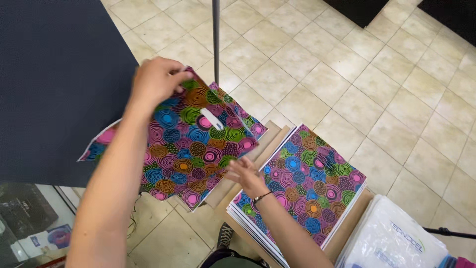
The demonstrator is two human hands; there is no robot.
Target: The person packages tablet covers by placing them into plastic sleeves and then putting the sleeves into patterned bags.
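Left hand (157, 79): my fingers are pinched shut on the top edge of a patterned bag (191, 144), which I hold up over the dark surface (54, 74).
Right hand (245, 174): my fingers are spread open, lying flat on the stack of bags (307, 183) just below them, gripping nothing.
Bag position: hanging tilted beneath my left fingers, its lower corner near the wooden box (277, 136).
Risk: I judge the slick bag could slip from so small a pinch.
Second risk: my right fingers might drag the top sheets off the stack towards the tiled floor (386, 89).
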